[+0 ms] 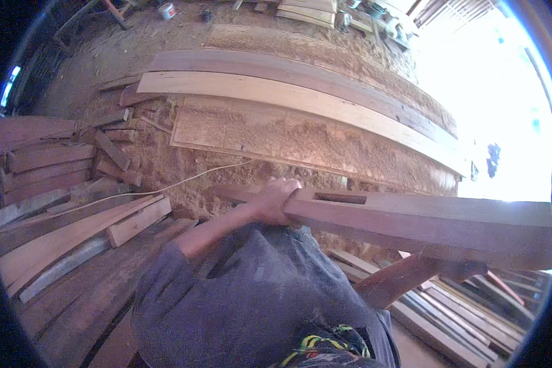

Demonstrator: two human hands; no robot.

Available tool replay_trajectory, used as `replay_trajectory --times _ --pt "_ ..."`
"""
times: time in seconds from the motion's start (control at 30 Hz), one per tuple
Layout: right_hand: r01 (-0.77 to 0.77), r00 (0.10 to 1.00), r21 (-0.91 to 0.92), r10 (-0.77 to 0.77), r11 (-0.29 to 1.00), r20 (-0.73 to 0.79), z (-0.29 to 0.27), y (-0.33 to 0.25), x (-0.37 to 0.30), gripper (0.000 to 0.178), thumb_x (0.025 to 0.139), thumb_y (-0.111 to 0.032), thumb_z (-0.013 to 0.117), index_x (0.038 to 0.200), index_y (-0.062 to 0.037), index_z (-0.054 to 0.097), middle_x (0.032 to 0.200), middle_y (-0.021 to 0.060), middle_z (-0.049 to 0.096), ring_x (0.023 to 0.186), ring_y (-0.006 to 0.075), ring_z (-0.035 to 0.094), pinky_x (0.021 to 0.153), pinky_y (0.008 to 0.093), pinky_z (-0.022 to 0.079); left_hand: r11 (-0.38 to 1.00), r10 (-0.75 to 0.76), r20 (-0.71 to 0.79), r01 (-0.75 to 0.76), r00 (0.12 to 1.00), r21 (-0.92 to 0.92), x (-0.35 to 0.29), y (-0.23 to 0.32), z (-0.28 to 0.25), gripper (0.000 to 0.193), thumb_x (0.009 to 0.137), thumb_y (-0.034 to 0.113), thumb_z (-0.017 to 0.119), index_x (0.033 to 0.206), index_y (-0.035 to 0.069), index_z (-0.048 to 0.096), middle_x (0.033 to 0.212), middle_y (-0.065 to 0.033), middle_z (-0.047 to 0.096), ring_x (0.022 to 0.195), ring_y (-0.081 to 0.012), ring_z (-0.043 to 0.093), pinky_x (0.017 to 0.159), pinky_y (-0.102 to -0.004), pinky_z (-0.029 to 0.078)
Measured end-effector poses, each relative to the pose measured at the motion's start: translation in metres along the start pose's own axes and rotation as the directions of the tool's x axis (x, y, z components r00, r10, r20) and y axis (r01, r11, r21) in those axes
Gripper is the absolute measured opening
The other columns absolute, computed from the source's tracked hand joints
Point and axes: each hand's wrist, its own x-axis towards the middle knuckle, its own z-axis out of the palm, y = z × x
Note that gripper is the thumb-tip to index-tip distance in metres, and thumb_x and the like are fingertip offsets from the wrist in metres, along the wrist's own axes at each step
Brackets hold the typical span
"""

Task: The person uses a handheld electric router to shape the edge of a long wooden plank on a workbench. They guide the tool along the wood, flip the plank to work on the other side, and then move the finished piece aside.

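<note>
A thick reddish-brown wooden beam [423, 227] lies crosswise in front of my body and runs off toward the right rim. A long slot [340, 198] is cut into its upper face. My left hand [280, 197] is closed over the beam near its left part, fingers wrapped across the top. Farther right, my right hand [466, 268] holds the beam from its near lower side. Shadow and the beam hide most of that hand's fingers.
Beyond the beam, long planks [288, 95] lie on a sawdust-covered low platform [239, 126]. Stacked timber [49, 165] stands at left, with more boards [454, 325] at lower right. A thin pale cord [184, 181] crosses the ground. A bucket [166, 11] sits far off.
</note>
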Motion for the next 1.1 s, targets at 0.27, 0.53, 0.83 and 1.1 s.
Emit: replay_trajectory --times 0.27,0.53,0.83,1.1 --pt "-0.077 0.939 0.478 -0.098 0.875 0.331 0.056 0.035 -0.087 0.054 0.107 -0.050 0.048 0.134 -0.0035 0.052 0.119 0.0139 0.065 0.101 0.0285 0.068 0.085 0.0432 0.061 0.990 -0.139 -0.004 0.139 0.990 0.038 -0.052 -0.033 -0.041 0.096 0.055 0.055 0.096 0.126 0.002 0.058 0.123 -0.0176 0.064 0.121 -0.0390 0.058 0.103 -0.0511 0.046" --pt "-0.799 0.541 0.514 0.001 -0.312 0.841 0.087 0.030 -0.178 0.068 0.107 -0.055 0.045 0.151 -0.0037 0.043 0.137 0.0161 0.058 0.124 0.0301 0.058 0.103 0.0476 0.051 0.964 -0.229 0.082 0.214 0.970 0.161 -0.036 -0.029 -0.062 0.092 0.053 0.051 0.098 0.122 0.003 0.061 0.121 -0.0173 0.064 0.117 -0.0390 0.058 0.102 -0.0495 0.048" --pt "-0.837 0.306 0.324 0.114 -0.441 0.945 0.157 0.008 -0.228 0.076 0.103 -0.062 0.049 0.156 -0.0070 0.041 0.144 0.0139 0.057 0.125 0.0324 0.061 0.104 0.0482 0.053 0.883 -0.342 0.057 0.300 0.938 0.360 0.027 -0.023 -0.093 0.088 0.051 0.045 0.100 0.116 0.003 0.060 0.116 -0.0153 0.064 0.113 -0.0377 0.057 0.098 -0.0482 0.047" --pt "-0.799 0.200 0.230 0.115 -0.555 0.973 0.247 -0.020 -0.251 0.078 0.101 -0.064 0.052 0.155 -0.0071 0.043 0.145 0.0124 0.057 0.128 0.0325 0.059 0.107 0.0481 0.051 0.819 -0.402 0.084 0.316 0.912 0.479 0.122 0.007 -0.135 0.089 0.049 0.043 0.100 0.116 0.001 0.059 0.115 -0.0163 0.064 0.113 -0.0382 0.058 0.098 -0.0493 0.048"
